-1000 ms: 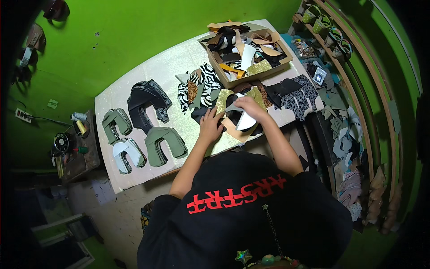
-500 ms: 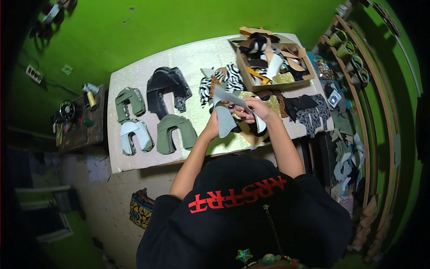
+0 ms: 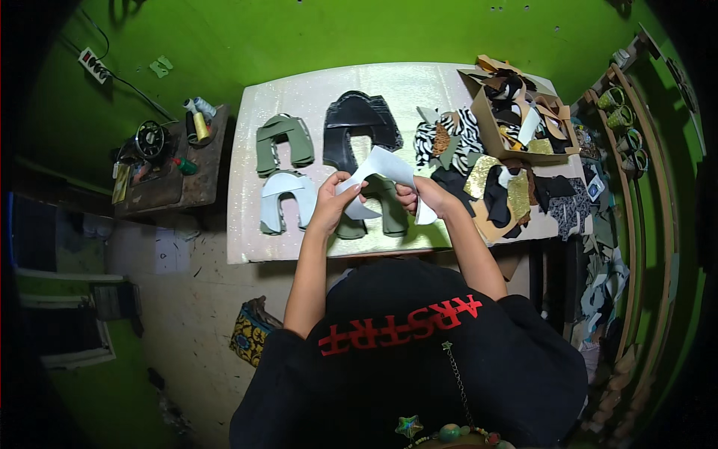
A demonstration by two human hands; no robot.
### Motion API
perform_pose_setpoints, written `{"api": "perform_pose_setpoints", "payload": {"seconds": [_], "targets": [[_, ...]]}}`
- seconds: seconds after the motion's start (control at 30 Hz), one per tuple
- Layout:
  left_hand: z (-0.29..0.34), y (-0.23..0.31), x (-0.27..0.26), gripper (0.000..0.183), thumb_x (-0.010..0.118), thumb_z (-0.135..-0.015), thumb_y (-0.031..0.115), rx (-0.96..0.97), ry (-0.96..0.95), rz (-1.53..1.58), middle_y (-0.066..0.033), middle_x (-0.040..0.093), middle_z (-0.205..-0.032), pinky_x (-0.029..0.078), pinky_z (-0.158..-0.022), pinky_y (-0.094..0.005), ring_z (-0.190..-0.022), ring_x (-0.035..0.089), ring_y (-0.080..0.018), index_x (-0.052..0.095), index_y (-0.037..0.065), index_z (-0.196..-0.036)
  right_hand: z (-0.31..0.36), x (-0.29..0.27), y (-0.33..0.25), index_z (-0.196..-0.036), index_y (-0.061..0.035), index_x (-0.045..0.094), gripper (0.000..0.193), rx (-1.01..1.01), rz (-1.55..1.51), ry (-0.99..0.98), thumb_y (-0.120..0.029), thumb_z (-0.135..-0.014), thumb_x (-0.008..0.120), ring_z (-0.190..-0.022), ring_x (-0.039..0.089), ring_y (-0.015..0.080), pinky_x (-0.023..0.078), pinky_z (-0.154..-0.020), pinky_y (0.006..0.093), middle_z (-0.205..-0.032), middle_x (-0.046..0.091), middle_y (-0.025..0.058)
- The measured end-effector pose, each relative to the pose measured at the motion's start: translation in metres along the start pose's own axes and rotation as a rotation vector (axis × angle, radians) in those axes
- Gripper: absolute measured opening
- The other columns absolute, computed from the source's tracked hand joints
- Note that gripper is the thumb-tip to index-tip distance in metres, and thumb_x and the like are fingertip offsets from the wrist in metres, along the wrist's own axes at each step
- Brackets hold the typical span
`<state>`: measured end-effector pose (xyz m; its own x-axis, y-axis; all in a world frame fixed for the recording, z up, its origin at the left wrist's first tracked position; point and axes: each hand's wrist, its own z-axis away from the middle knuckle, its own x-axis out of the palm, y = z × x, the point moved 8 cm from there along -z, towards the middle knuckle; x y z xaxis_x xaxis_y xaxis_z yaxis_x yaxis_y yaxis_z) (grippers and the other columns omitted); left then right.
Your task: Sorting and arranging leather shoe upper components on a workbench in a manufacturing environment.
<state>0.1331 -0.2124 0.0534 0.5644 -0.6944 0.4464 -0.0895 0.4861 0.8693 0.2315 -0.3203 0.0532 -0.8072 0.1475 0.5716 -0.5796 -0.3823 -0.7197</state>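
Both hands hold a pale arch-shaped shoe upper piece [image 3: 389, 165] over the front of the table. My left hand [image 3: 330, 200] pinches one leg of it, thumb on top. My right hand [image 3: 432, 200] has its fingers curled round the other leg. Beneath it lies a stack of olive upper pieces [image 3: 395, 218], partly hidden. Close to my left hand is a stack of pale blue-white upper pieces [image 3: 283, 193]. Behind them lie another olive stack [image 3: 299, 146] and a larger black stack [image 3: 363, 120].
A cardboard box [image 3: 497, 138] full of scraps stands at the table's back right. Zebra-print [image 3: 464, 127], gold [image 3: 482, 176] and black scraps lie before it. A small wooden table [image 3: 161, 198] with thread spools [image 3: 200, 123] is at left. A wooden rack [image 3: 636, 194] stands at right.
My hands have moved left across the table, from above the scraps to the front olive stack. The pale piece, folded before, is now spread into an arch. The view has shifted too.
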Motion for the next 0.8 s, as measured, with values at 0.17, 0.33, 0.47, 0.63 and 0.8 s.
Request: {"api": "perform_pose_setpoints", "payload": {"seconds": [0.17, 0.33, 0.47, 0.63, 0.8], "targets": [[0.025, 0.035, -0.057, 0.019, 0.06, -0.079, 0.002, 0.035, 0.013, -0.042, -0.0119, 0.062, -0.09, 0.049, -0.06, -0.0238, -0.063, 0.059, -0.0122, 0.048, 0.002, -0.094, -0.035, 0.013, 0.012, -0.101, -0.0054, 0.058, 0.049, -0.111, 0.46, 0.324, -0.043, -0.09, 0.029, -0.055, 0.044, 0.0072, 0.035, -0.048, 0.0201, -0.065, 0.054, -0.0006], [0.041, 0.041, -0.094, 0.02, 0.059, -0.078, 0.002, -0.067, -0.081, -0.034, -0.0114, 0.06, -0.089, 0.049, -0.053, -0.023, -0.057, 0.057, -0.0126, 0.05, 0.0, -0.096, -0.063, 0.026, 0.038, -0.108, -0.0053, 0.054, 0.06, -0.227, -0.032, 0.266, -0.055, -0.088, 0.026, -0.047, 0.041, 0.0057, 0.034, -0.041, 0.0178, -0.07, 0.057, 0.0004], [0.054, 0.049, -0.114, 0.019, 0.058, -0.079, 0.001, -0.049, -0.066, -0.083, -0.0099, 0.057, -0.089, 0.049, -0.056, -0.0236, -0.058, 0.058, -0.0135, 0.051, -0.001, -0.096, -0.071, 0.046, 0.024, -0.101, -0.0018, 0.058, 0.033, -0.413, 0.472, 0.449, -0.029, -0.083, 0.054, -0.058, 0.048, 0.0078, 0.04, -0.054, 0.0213, -0.078, 0.056, 0.0016], [0.075, 0.083, -0.125, 0.014, 0.055, -0.081, 0.002, 0.02, 0.06, -0.121, -0.0119, 0.057, -0.09, 0.051, -0.065, -0.0263, -0.071, 0.063, -0.0188, 0.049, 0.001, -0.093, -0.07, 0.083, 0.001, -0.095, 0.0004, 0.059, 0.029, -0.546, 0.73, 0.652, -0.021, -0.077, 0.062, -0.08, 0.056, 0.0148, 0.042, -0.073, 0.0265, -0.084, 0.061, 0.0066], [0.081, 0.094, -0.138, 0.032, 0.046, -0.083, -0.006, 0.183, 0.181, -0.118, -0.0197, 0.053, -0.107, 0.051, -0.072, -0.0297, -0.089, 0.06, -0.0239, 0.032, 0.002, -0.11, -0.081, 0.168, -0.022, -0.095, -0.0008, 0.059, 0.038, -0.78, 0.962, 0.357, -0.025, -0.067, 0.067, -0.089, 0.056, 0.0268, 0.042, -0.081, 0.0324, -0.092, 0.057, 0.0123]]}}
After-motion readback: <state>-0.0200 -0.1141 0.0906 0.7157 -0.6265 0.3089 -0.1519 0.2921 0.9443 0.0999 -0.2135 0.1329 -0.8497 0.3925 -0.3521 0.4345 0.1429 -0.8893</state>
